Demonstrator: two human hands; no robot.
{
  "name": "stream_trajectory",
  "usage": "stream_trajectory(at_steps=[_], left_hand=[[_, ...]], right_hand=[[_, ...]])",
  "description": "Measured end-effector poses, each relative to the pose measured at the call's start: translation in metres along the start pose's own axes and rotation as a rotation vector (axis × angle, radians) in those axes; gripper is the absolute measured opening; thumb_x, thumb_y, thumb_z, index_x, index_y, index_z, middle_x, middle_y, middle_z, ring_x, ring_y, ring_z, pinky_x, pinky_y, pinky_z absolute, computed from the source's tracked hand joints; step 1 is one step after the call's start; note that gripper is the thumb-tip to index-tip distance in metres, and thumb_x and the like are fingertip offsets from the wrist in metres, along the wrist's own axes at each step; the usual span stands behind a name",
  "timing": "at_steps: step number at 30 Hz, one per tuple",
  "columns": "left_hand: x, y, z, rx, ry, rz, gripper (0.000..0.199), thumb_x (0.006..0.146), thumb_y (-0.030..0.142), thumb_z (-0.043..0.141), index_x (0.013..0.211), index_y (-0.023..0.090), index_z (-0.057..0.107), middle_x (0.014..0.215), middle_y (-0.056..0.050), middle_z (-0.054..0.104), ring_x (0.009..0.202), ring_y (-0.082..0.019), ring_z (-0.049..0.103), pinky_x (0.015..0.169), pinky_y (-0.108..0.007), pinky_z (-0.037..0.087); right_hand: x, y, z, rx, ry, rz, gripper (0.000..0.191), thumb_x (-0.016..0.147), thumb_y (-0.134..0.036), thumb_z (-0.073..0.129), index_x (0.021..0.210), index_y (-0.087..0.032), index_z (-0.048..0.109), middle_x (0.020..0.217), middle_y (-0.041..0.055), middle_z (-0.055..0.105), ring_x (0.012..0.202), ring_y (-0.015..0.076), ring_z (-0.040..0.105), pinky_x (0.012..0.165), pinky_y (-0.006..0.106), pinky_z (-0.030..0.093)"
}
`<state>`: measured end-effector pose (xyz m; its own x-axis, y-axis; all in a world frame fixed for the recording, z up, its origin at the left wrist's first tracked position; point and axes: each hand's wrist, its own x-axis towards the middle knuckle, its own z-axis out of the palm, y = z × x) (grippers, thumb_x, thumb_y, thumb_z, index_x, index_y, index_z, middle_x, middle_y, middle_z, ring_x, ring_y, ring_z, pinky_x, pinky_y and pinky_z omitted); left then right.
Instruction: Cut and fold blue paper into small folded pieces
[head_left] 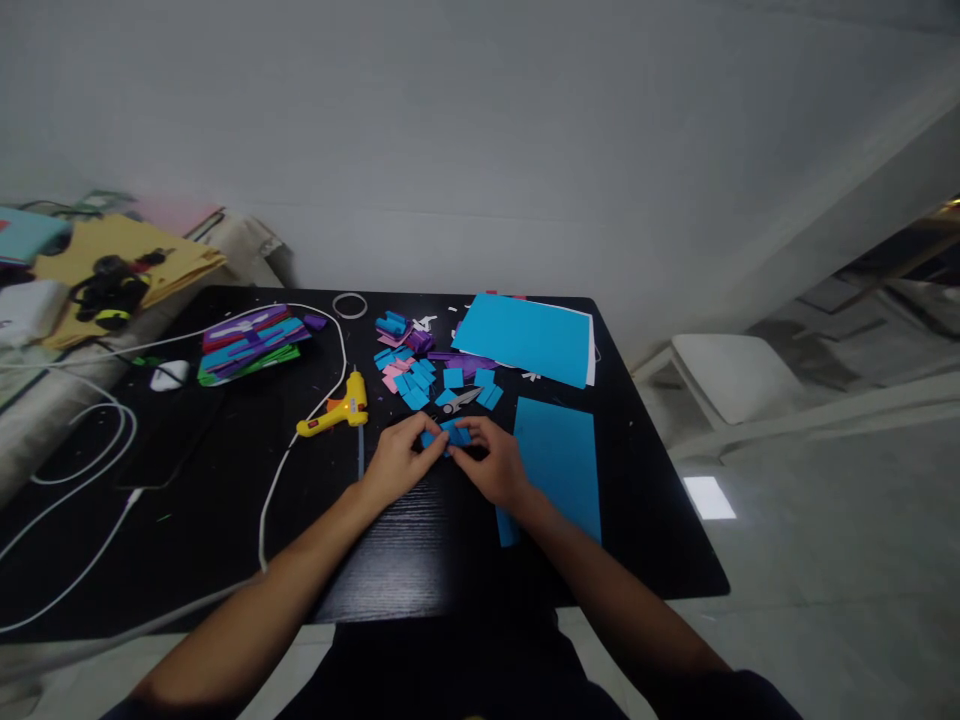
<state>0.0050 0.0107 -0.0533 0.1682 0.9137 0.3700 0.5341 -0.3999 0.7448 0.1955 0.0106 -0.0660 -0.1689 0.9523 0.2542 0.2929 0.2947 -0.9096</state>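
Between my fingertips is a small piece of blue paper (455, 433), gripped from both sides just above the black table. My left hand (401, 452) pinches its left part, and my right hand (491, 458) pinches its right part. Scissors (461, 400) lie just beyond my hands, among cut blue paper squares (453, 378). A large blue sheet (559, 460) lies beside and partly under my right wrist. Farther left are a heap of blue and pink paper pieces (409, 378) and a yellow glue gun (341, 408).
White cables (274, 480) loop across the left of the black table (420, 560). A stack of coloured strips (251, 343), a white earphone case (169, 375) and a dark phone (169, 440) lie there. Blue and white sheets (529, 338) are at the back right. A white stool (724, 380) stands beyond.
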Motion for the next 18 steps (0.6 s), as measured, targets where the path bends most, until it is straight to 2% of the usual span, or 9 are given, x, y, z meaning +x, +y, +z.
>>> stream_trajectory(at_steps=[3,6,9,11,12,15,18], left_hand=[[0.0,0.001,-0.001,0.003,-0.008,-0.001,0.02,0.097,0.036,0.067,0.084,0.021,0.066,0.073,0.002,0.067,0.061,-0.013,0.06,0.059,-0.024,0.047],[0.0,0.0,-0.002,-0.007,-0.025,0.011,0.014,0.099,0.036,0.066,0.101,0.021,0.068,0.084,0.0,0.072,0.067,-0.014,0.066,0.058,-0.023,0.05],[0.001,0.001,-0.003,-0.029,-0.067,0.063,0.02,0.102,0.033,0.062,0.117,0.022,0.068,0.107,-0.006,0.077,0.093,-0.019,0.074,0.079,-0.029,0.059],[0.002,0.002,-0.004,-0.044,-0.106,0.111,0.021,0.103,0.03,0.059,0.119,0.022,0.07,0.115,-0.008,0.075,0.108,-0.022,0.072,0.095,-0.035,0.058],[0.002,0.002,-0.004,-0.051,-0.126,0.131,0.021,0.103,0.029,0.059,0.12,0.022,0.071,0.117,-0.009,0.074,0.112,-0.022,0.071,0.099,-0.037,0.057],[0.001,0.004,-0.003,-0.068,-0.179,0.142,0.024,0.101,0.029,0.062,0.123,0.022,0.068,0.121,-0.011,0.07,0.108,-0.023,0.07,0.091,-0.036,0.06],[0.0,0.005,-0.003,-0.103,-0.21,0.094,0.017,0.1,0.034,0.065,0.111,0.021,0.066,0.116,-0.01,0.068,0.092,-0.019,0.069,0.074,-0.03,0.06]], right_hand=[[0.0,-0.001,-0.001,0.006,0.023,-0.002,0.016,0.093,-0.03,0.065,0.107,-0.025,0.071,0.104,0.0074,0.079,0.092,0.0252,0.078,0.085,0.042,0.065],[0.003,0.001,-0.002,0.095,0.055,0.058,0.014,0.093,-0.034,0.067,0.102,-0.025,0.069,0.098,0.0065,0.079,0.091,0.0251,0.079,0.085,0.041,0.065],[0.006,0.004,-0.002,0.178,0.084,0.118,0.018,0.088,-0.036,0.072,0.101,-0.025,0.065,0.094,0.0059,0.079,0.091,0.0254,0.079,0.082,0.039,0.065],[0.008,0.005,-0.003,0.223,0.09,0.151,0.022,0.086,-0.036,0.074,0.101,-0.024,0.064,0.092,0.0055,0.079,0.089,0.0254,0.08,0.08,0.038,0.065],[0.008,0.005,-0.003,0.246,0.092,0.168,0.023,0.085,-0.036,0.074,0.102,-0.024,0.063,0.091,0.0052,0.079,0.087,0.0253,0.08,0.078,0.037,0.065],[0.011,0.005,-0.005,0.296,0.081,0.224,0.026,0.084,-0.038,0.074,0.102,-0.024,0.062,0.086,0.004,0.079,0.082,0.0245,0.079,0.069,0.035,0.063],[0.013,0.005,-0.008,0.327,0.077,0.258,0.028,0.082,-0.039,0.076,0.102,-0.024,0.064,0.085,0.0036,0.079,0.08,0.0239,0.078,0.068,0.034,0.062]])
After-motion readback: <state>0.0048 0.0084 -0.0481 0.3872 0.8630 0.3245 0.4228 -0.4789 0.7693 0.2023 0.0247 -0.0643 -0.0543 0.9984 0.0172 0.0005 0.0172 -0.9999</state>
